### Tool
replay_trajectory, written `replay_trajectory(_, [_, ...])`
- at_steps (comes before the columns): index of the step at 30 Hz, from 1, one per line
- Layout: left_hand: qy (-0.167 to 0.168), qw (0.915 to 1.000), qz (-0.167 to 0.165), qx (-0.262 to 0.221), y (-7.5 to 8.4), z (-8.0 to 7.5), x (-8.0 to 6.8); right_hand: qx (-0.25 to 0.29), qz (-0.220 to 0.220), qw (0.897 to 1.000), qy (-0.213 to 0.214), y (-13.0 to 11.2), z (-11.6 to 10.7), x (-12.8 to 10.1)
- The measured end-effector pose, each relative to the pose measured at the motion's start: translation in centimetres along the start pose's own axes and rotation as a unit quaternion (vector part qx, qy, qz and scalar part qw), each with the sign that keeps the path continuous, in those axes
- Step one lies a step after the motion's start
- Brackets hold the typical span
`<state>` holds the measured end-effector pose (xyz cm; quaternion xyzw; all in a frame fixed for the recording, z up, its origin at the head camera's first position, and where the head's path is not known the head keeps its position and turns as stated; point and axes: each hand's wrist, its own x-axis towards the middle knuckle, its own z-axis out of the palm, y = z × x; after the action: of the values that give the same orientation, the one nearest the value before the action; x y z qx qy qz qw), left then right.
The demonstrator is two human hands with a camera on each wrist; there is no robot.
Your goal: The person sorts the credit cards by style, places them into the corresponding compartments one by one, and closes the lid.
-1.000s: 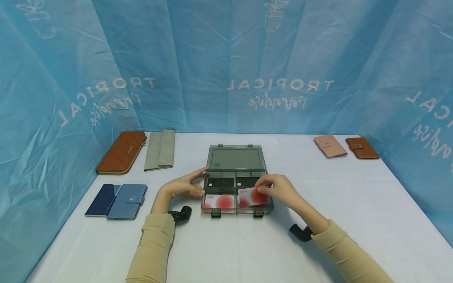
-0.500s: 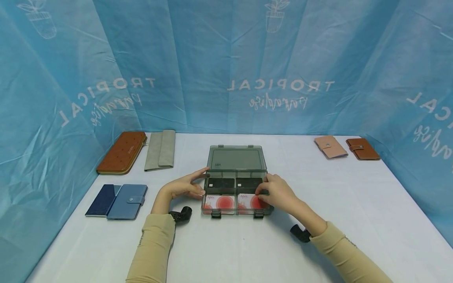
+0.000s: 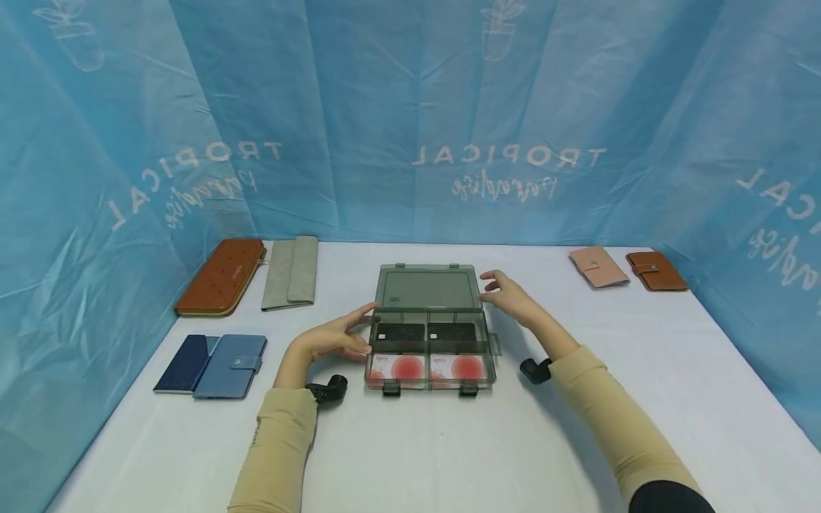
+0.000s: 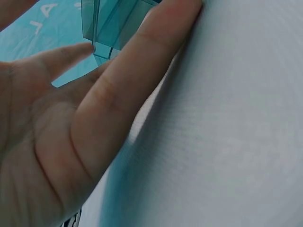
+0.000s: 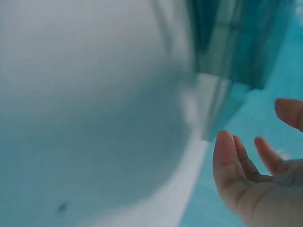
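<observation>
A clear grey-green plastic box (image 3: 428,385) lies in the middle of the table with its lid (image 3: 427,288) swung back. Inside its divided base, a black card (image 3: 400,333) and another black card (image 3: 452,333) occupy the back compartments. A red-and-white card (image 3: 398,367) and a matching card (image 3: 458,367) sit in the front ones. My left hand (image 3: 333,339) touches the box's left side with fingers extended; its palm fills much of the left wrist view. By the lid's right edge, my right hand (image 3: 511,298) holds nothing, its fingers loosely bent and apart in the right wrist view.
Left of the box lie a brown zip wallet (image 3: 221,278), a grey-beige folding wallet (image 3: 291,273) and an opened blue card holder (image 3: 229,367). At the back right are a pink-tan wallet (image 3: 599,266) and a brown wallet (image 3: 657,270). Blue curtains (image 3: 410,107) surround the white table.
My right hand has lowered a red-and-white card into the front right compartment and let it go. It has then moved away to the lid's right edge. My left hand has stayed put.
</observation>
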<state>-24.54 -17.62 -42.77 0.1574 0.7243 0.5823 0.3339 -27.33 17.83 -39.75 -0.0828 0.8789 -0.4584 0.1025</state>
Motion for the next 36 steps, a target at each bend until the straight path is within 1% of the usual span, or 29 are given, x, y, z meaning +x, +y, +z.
replay_trajectory(2, [-0.002, 0.9999, 0.0, -0.012, -0.1, -0.1, 0.0, 0.056, 0.046, 0.997, -0.025, 0.3, -0.1, 1.5])
replay_trajectory(4, [-0.003, 0.9998, 0.0, -0.021, -0.1, -0.1, -0.1, 0.122, 0.082, 0.988, -0.041, 0.5, 0.0, 2.7])
replay_trajectory(5, [-0.002, 0.9996, -0.001, -0.027, 0.0, -0.1, -0.1, 0.159, 0.1, 0.981, -0.043, 0.5, 0.1, 3.1])
replay_trajectory(7, [-0.002, 0.9996, -0.001, -0.03, 0.0, -0.1, -0.1, 0.234, 0.132, 0.963, -0.038, 0.4, 0.3, 3.9])
replay_trajectory(9, [-0.001, 0.9995, -0.002, -0.032, 0.1, 0.0, -0.1, 0.305, 0.152, 0.94, -0.023, 0.0, 0.3, 4.1])
replay_trajectory(10, [-0.001, 0.9995, -0.002, -0.033, 0.1, 0.0, -0.1, 0.33, 0.153, 0.931, -0.016, -0.3, 0.2, 4.1])
replay_trajectory(11, [-0.001, 0.9995, -0.002, -0.033, 0.1, 0.0, 0.0, 0.355, 0.151, 0.923, -0.009, -0.7, 0.1, 4.1])
replay_trajectory(12, [0.0, 0.9995, -0.002, -0.032, 0.2, 0.0, 0.0, 0.372, 0.141, 0.918, -0.005, -1.0, -0.1, 3.9])
replay_trajectory(14, [0.002, 0.9995, -0.005, -0.032, 0.2, 0.0, 0.0, 0.395, 0.101, 0.913, -0.004, -1.7, -0.7, 3.4])
replay_trajectory(17, [0.004, 0.9994, -0.008, -0.033, 0.2, 0.0, 0.0, 0.412, 0.015, 0.911, -0.011, -2.6, -1.7, 2.3])
replay_trajectory(19, [0.003, 0.9994, -0.007, -0.034, 0.1, 0.0, 0.0, 0.394, -0.044, 0.918, -0.014, -2.9, -2.1, 1.4])
replay_trajectory(20, [0.001, 0.9993, -0.006, -0.036, 0.1, 0.0, 0.0, 0.377, -0.071, 0.923, -0.014, -3.0, -2.3, 0.9])
replay_trajectory(22, [-0.003, 0.9995, -0.003, -0.033, -0.1, -0.1, 0.0, 0.323, -0.119, 0.939, -0.014, -3.1, -2.6, -0.4])
replay_trajectory(24, [-0.007, 0.9997, 0.002, -0.022, -0.2, -0.2, -0.1, 0.251, -0.16, 0.955, -0.02, -2.8, -2.8, -1.9])
replay_trajectory(26, [-0.008, 0.9999, 0.005, -0.014, -0.2, -0.4, -0.3, 0.192, -0.192, 0.962, -0.039, -2.4, -2.8, -3.7])
replay_trajectory(27, [-0.006, 0.9999, 0.011, -0.009, -0.2, -0.6, -0.5, 0.17, -0.204, 0.963, -0.053, -2.1, -2.8, -4.6])
replay_trajectory(29, [0.018, 0.9996, 0.023, 0.004, 0.1, -0.9, -1.0, 0.128, -0.223, 0.963, -0.085, -1.6, -2.6, -6.1])
replay_trajectory(31, [0.055, 0.9973, 0.044, 0.021, 0.6, -1.0, -1.5, 0.087, -0.233, 0.962, -0.114, -1.1, -2.2, -7.4])
replay_trajectory(32, [0.077, 0.9947, 0.054, 0.04, 1.0, -1.0, -1.7, 0.06, -0.236, 0.962, -0.125, -0.9, -2.0, -8.0])
replay_trajectory(34, [0.121, 0.9856, 0.075, 0.092, 1.8, -0.7, -2.0, -0.003, -0.241, 0.96, -0.145, -0.7, -1.4, -8.8])
replay_trajectory(36, [0.14, 0.9736, 0.095, 0.153, 2.8, 0.1, -2.3, -0.074, -0.251, 0.952, -0.16, -0.6, -0.6, -9.4])
